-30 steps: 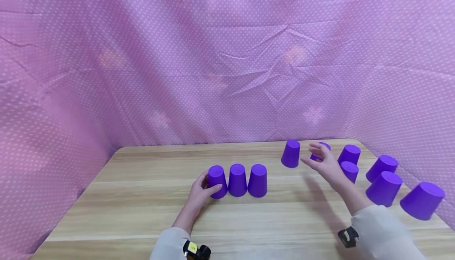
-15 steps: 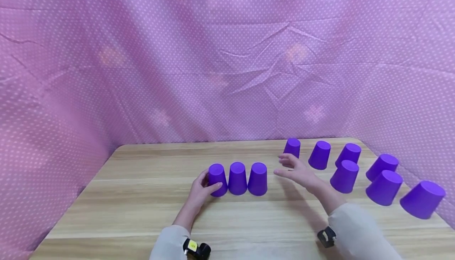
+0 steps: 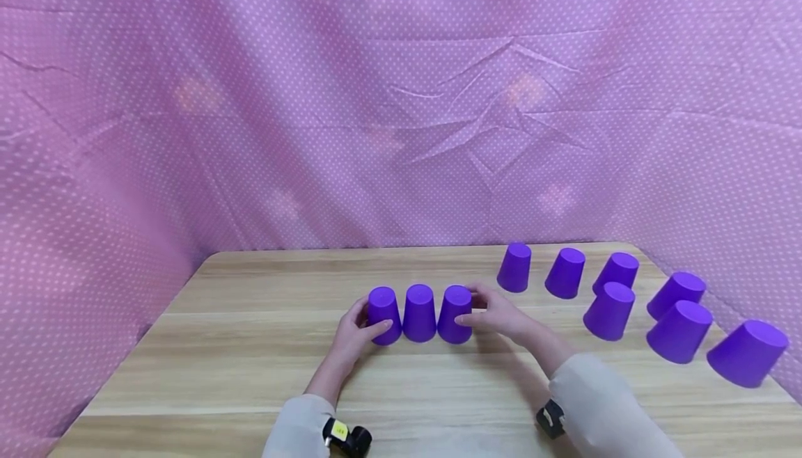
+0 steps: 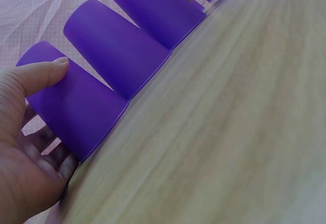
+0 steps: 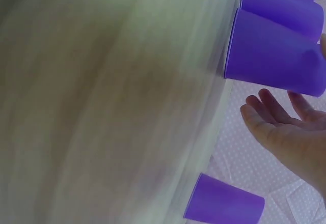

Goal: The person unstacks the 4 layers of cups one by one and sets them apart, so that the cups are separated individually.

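Observation:
Three purple cups stand upside down in a row at the middle of the table. My left hand (image 3: 352, 336) grips the left cup (image 4: 76, 102), its thumb across the front and its other fingers behind. Between the hands is the middle cup (image 3: 419, 313), close beside its neighbours. At the row's right end, my right hand (image 3: 501, 315) holds the right cup (image 3: 454, 315) between its thumb in front and a finger at the far side. The right wrist view has the lower fingers (image 5: 260, 124) a little apart from that cup's wall.
More upside-down purple cups stand on the wooden table (image 3: 250, 346) at the right, among them a far cup (image 3: 514, 268), a nearer cup (image 3: 609, 312) and one by the right edge (image 3: 747, 353). A pink dotted cloth (image 3: 401, 131) hangs behind and along the sides.
My right hand has moved left, away from the cups at the right, and has come round the right cup of the row. The left hand and the cups have stayed in place.

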A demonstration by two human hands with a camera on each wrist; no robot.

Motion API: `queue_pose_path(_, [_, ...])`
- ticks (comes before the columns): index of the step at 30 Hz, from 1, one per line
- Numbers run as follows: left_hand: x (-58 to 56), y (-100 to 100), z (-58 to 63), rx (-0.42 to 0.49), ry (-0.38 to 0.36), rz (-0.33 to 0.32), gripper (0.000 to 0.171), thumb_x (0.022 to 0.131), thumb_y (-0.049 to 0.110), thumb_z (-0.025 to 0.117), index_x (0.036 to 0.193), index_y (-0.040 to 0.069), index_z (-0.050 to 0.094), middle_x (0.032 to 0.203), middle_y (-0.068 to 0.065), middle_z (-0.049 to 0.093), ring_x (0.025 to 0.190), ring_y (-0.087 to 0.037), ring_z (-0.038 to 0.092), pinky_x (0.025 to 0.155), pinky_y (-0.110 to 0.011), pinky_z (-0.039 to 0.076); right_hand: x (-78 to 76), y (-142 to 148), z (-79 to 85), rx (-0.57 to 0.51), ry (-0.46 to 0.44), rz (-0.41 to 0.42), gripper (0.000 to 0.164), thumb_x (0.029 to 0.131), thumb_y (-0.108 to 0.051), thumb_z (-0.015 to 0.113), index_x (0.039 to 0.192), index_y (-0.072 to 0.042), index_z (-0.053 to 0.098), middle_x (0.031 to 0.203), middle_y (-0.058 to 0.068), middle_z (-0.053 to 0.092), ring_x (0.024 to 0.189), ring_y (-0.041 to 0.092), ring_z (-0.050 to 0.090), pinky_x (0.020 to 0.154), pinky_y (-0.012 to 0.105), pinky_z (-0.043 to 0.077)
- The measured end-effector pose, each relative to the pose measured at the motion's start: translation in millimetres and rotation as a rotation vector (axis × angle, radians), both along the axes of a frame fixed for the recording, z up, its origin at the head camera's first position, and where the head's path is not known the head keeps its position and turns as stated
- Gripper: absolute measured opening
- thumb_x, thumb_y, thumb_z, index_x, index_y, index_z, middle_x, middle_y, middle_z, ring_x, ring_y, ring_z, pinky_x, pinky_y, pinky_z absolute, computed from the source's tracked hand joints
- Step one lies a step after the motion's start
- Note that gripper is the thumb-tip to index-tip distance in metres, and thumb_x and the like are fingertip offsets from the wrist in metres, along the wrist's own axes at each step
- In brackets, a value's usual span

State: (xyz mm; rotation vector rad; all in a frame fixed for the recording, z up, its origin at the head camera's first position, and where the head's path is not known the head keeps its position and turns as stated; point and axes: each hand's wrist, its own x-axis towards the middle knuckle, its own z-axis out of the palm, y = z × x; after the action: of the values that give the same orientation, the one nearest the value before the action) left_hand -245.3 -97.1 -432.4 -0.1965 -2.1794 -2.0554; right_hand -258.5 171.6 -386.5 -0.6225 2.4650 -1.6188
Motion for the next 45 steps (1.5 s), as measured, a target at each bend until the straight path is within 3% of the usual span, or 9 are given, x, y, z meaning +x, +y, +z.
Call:
queue_pose_path(6, [-1.1,1,-1.5,0.013,-0.009,-0.009,0.064,0.069,0.006,0.069,0.125,-0.003,0.04,0.118,-0.024,0.045,0.111,-0.034,0.04,0.095,-0.041,0.029,4.0,-6,4.6,0.049,0.001,-0.049,0.056,0.069,-0.014,0.071,0.114,0.004,0.045,0.103,0.017,0.056,0.099,0.032,0.05,0.087,0.045,0.037])
queue_pose_path(12, [2.8,-2,-0.9,0.004,-0.021,0.004,0.064,0.07,0.006,0.069,0.125,-0.005,0.038,0.12,-0.026,0.043,0.113,-0.035,0.038,0.095,-0.042,0.028,1.3,-13,-0.8,0.057,-0.014,-0.104,0.051,0.069,-0.012,0.071,0.112,0.002,0.047,0.099,0.011,0.057,0.095,0.027,0.052,0.086,0.042,0.038])
queue_pose_path(23, [5.0,-3,0.9,-0.016,-0.025,0.011,0.065,0.071,0.007,0.068,0.126,-0.005,0.036,0.121,-0.026,0.041,0.114,-0.035,0.037,0.096,-0.041,0.027,12.8,-16,12.6,0.02,-0.021,-0.09,0.044,0.07,-0.005,0.068,0.108,0.006,0.048,0.096,0.011,0.058,0.093,0.028,0.052,0.084,0.042,0.04])
queue_pose_path(29, [5.0,-4,1.0,-0.017,-0.023,0.007,0.066,0.071,0.008,0.069,0.127,-0.005,0.036,0.121,-0.026,0.042,0.114,-0.035,0.037,0.096,-0.041,0.027,6.5,-9,1.2,0.006,-0.021,-0.076,0.05,0.07,-0.009,0.069,0.113,0.004,0.046,0.098,0.01,0.057,0.093,0.026,0.052,0.083,0.04,0.041])
queue_pose_path(45, [2.4,-1,3.1,-0.014,-0.011,-0.009,0.063,0.071,0.008,0.068,0.125,-0.005,0.037,0.12,-0.025,0.043,0.113,-0.035,0.037,0.096,-0.041,0.026,11.1,30,6.6,-0.035,-0.031,-0.099,0.055,0.072,-0.009,0.067,0.118,0.006,0.041,0.104,0.016,0.055,0.098,0.029,0.05,0.084,0.039,0.041])
